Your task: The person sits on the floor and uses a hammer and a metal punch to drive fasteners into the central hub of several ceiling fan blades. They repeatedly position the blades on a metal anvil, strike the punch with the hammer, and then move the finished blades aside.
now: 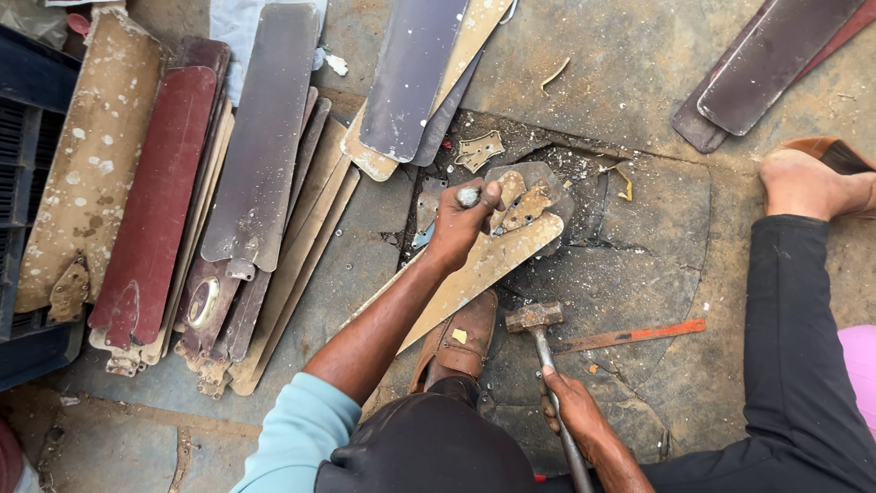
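My left hand (459, 226) is closed around a short metal punch (468, 195) and holds it upright on the metal bracket (526, 206) at the end of a cream fan blade (474, 272). The blade lies slanted on a cracked stone slab (630, 246), with my brown sandal (456, 342) pressing on its lower part. My right hand (570, 408) grips the handle of a hammer (536, 319). The rusty hammer head rests low on the slab, a little below and to the right of the blade.
Stacked fan blades (228, 192) in brown, maroon and cream fill the left side, beside a dark blue crate (18, 183). More blades lie at the top (411, 78) and top right (766, 59). A loose bracket (479, 150), an orange-handled flat tool (630, 336) and my other foot (803, 185) sit around the slab.
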